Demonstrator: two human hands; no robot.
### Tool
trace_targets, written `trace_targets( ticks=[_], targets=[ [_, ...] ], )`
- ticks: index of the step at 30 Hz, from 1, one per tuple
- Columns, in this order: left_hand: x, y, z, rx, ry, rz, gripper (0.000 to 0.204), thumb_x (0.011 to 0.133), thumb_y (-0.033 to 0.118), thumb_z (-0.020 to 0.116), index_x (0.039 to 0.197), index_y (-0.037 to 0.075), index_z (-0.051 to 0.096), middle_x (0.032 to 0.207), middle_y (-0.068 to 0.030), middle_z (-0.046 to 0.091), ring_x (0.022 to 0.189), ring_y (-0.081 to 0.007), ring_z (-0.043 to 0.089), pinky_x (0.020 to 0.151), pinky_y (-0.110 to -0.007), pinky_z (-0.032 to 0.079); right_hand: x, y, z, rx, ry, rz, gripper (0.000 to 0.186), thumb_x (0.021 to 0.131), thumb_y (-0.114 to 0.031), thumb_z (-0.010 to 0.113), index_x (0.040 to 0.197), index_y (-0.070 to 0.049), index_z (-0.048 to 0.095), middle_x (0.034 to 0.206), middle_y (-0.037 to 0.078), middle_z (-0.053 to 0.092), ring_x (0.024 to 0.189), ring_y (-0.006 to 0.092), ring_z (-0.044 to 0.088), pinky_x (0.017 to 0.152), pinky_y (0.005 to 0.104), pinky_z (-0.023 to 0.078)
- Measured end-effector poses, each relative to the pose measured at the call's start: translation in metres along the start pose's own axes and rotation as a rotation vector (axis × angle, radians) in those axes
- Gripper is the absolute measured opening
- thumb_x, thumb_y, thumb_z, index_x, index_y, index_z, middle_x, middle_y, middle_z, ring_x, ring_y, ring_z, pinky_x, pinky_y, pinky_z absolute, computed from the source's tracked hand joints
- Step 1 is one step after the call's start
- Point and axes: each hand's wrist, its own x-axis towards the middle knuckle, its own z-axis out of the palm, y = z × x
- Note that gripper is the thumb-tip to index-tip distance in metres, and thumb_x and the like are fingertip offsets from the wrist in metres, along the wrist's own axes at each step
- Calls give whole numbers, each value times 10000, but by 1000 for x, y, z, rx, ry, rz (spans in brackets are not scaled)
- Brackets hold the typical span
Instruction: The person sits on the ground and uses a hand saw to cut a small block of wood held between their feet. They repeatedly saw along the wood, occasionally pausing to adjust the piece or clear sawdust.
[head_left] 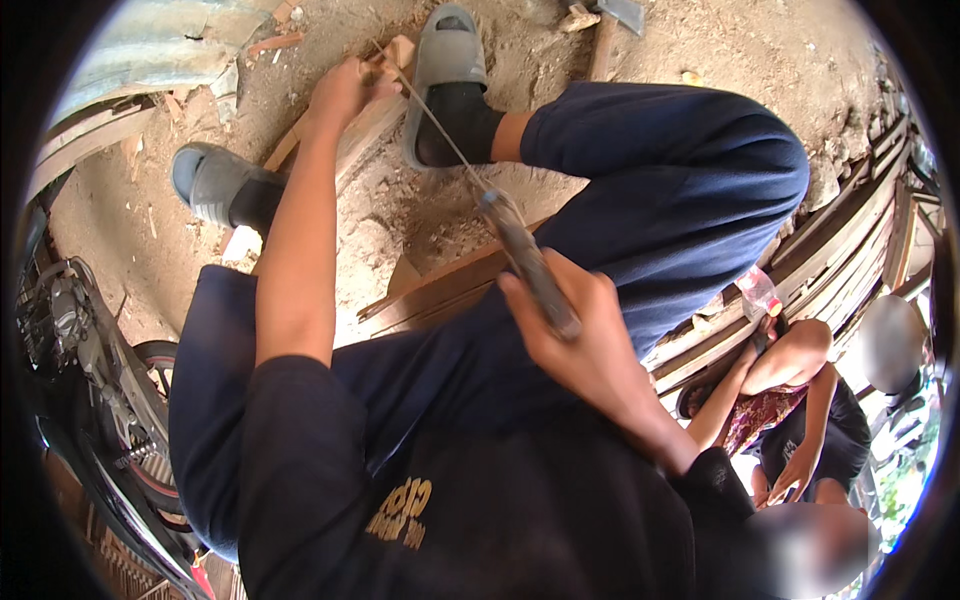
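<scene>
My right hand (590,315) is closed round the dark handle (525,260) of a long bladed tool. Its thin metal blade (440,130) runs up and left, seen nearly edge-on, so I cannot tell its exact kind. The blade's far end reaches a small piece of wood (402,50). My left hand (345,92) is closed on this piece, its fingers partly hidden. Below that hand a wooden board (368,132) lies slanted on the ground between my feet, which wear grey slide sandals (450,58).
Another plank (440,288) lies near my legs. Corrugated sheet metal (150,55) is at the upper left, a motorcycle (90,350) at the left. Stacked timber (850,240) lines the right, where a seated person (800,400) is near a plastic bottle (758,290). Wood scraps litter the dirt.
</scene>
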Motion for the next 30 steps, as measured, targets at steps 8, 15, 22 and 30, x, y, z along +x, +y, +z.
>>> trace_targets(
  ticks=[8, 15, 22, 30],
  targets=[
    [5, 27, -27, -69, -19, -4, 661, 739, 567, 829, 1084, 28, 666, 1074, -232, 702, 1007, -417, 669, 863, -495, 521, 13, 6, 6, -52, 37, -12, 204, 931, -111, 676, 817, 22, 573, 646, 200, 543, 665, 357, 525, 544, 418, 433],
    [-5, 12, -13, -68, 24, -10, 689, 741, 583, 824, 1061, -7, 667, 1061, -234, 706, 1012, -413, 673, 863, -493, 523, 23, 5, 14, -38, -17, -7, 177, 928, -93, 668, 840, 32, 579, 654, 230, 593, 579, 407, 608, 544, 407, 457],
    [-4, 16, -26, -28, 14, -33, 743, 722, 614, 824, 1049, -34, 666, 1010, -252, 707, 975, -404, 687, 859, -492, 523, 15, 11, 15, -77, -14, 60, 151, 943, -96, 671, 874, 18, 599, 620, 170, 577, 508, 185, 552, 527, 365, 442],
    [-4, 15, -24, -5, -9, -46, 721, 735, 598, 824, 1072, -18, 664, 1046, -253, 702, 1000, -393, 682, 868, -482, 518, -1, -13, -4, -46, -5, 60, 227, 946, -85, 669, 780, 13, 549, 595, 130, 535, 517, 128, 476, 500, 338, 409]
  ],
)
